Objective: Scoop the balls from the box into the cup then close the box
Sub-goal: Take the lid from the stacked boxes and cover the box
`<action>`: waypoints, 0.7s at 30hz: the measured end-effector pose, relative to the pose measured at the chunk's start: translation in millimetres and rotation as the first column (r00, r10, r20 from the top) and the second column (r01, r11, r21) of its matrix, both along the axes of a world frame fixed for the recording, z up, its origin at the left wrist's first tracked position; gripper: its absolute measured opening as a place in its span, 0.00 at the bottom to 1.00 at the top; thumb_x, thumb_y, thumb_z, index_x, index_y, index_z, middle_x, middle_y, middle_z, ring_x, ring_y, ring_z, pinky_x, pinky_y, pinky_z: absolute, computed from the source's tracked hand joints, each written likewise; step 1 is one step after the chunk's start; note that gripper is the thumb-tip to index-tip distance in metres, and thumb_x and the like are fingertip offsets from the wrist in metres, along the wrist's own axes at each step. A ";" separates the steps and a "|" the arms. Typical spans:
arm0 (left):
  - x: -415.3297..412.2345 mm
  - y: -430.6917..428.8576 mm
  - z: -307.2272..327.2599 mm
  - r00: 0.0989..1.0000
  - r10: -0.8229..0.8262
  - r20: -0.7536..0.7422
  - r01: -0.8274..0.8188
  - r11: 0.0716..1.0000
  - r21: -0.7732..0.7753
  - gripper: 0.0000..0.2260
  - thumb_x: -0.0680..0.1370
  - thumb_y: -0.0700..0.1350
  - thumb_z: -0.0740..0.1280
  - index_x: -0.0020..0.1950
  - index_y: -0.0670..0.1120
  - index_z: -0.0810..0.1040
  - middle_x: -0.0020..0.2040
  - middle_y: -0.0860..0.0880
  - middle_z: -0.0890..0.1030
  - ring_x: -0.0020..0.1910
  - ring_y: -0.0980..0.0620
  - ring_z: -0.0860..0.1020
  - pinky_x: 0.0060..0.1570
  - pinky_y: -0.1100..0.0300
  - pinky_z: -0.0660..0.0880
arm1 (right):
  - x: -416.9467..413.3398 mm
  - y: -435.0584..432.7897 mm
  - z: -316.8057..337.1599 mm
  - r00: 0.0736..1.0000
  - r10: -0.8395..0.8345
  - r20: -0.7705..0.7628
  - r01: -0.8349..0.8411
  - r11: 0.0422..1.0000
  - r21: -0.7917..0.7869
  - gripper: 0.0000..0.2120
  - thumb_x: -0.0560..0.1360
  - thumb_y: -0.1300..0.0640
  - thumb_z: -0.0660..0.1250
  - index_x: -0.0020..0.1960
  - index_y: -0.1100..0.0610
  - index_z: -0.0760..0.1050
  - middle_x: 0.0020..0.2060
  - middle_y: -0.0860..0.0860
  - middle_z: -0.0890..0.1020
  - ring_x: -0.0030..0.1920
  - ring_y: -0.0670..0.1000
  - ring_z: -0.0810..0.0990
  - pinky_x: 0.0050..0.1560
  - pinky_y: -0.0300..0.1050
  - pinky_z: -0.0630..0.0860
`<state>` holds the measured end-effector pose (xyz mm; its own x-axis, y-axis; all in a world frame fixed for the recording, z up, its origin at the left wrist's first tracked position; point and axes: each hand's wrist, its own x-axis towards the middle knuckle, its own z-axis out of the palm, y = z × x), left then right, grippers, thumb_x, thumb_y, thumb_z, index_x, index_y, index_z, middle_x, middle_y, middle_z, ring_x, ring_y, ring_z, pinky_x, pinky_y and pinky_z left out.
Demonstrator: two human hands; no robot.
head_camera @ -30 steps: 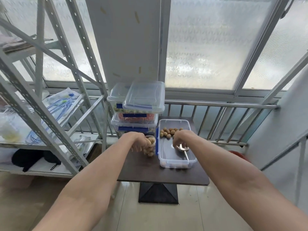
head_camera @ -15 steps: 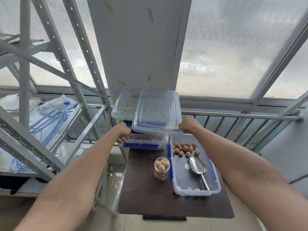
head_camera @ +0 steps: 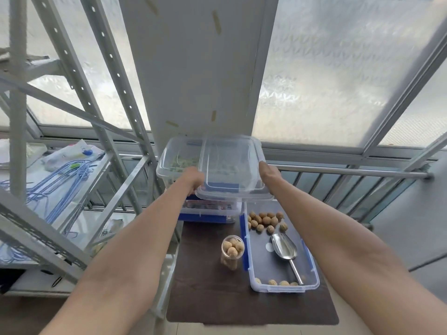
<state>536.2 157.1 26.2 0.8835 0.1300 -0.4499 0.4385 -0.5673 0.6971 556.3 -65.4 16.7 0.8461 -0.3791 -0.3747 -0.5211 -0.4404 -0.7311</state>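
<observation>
A clear plastic lid [head_camera: 231, 165] is held between my two hands above the stacked containers. My left hand [head_camera: 193, 178] grips its left edge and my right hand [head_camera: 268, 174] grips its right edge. Below on the dark table stands the open clear box [head_camera: 312, 274] with blue clips. Several tan balls [head_camera: 264, 220] lie at its far end and a few at its near end. A metal scoop [head_camera: 284, 249] rests inside the box. The clear cup [head_camera: 232, 251], full of balls, stands just left of the box.
Stacked clear containers [head_camera: 179, 160] with blue clips stand at the table's far left. A grey metal shelf rack [head_camera: 72, 131] with blue hangers stands to the left. A railing [head_camera: 350, 171] and frosted windows lie behind. The dark table [head_camera: 205, 286] is small, with floor around it.
My hands left the cup and the scoop, rose to the stacked containers and closed on the clear lid. The scoop now lies in the box. The camera moved closer.
</observation>
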 end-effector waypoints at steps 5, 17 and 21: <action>-31.4 -50.7 27.7 0.998 -0.042 0.056 0.038 0.997 0.067 0.20 0.82 0.33 0.55 0.75 0.32 0.66 0.68 0.35 0.73 0.58 0.41 0.77 0.48 0.53 0.72 | -27.6 -31.2 5.5 0.996 -0.054 0.066 0.056 0.998 -0.027 0.32 0.82 0.40 0.50 0.64 0.67 0.74 0.59 0.62 0.78 0.56 0.62 0.77 0.63 0.56 0.74; -140.9 -173.5 -14.7 0.997 -0.075 0.011 0.075 0.997 -0.024 0.22 0.81 0.36 0.57 0.76 0.34 0.64 0.74 0.33 0.70 0.69 0.40 0.72 0.71 0.47 0.68 | -152.3 -170.1 -26.4 0.982 -0.162 0.099 0.165 0.986 -0.021 0.30 0.84 0.45 0.53 0.67 0.71 0.73 0.65 0.67 0.77 0.65 0.64 0.76 0.59 0.50 0.71; -179.2 -199.7 -52.3 0.995 -0.087 -0.046 0.087 0.996 -0.007 0.25 0.80 0.40 0.60 0.77 0.36 0.64 0.74 0.38 0.71 0.71 0.39 0.72 0.69 0.51 0.70 | -188.7 -192.5 -72.7 0.974 -0.216 0.063 0.219 0.975 -0.042 0.31 0.81 0.42 0.57 0.64 0.69 0.76 0.62 0.67 0.79 0.60 0.64 0.78 0.53 0.51 0.71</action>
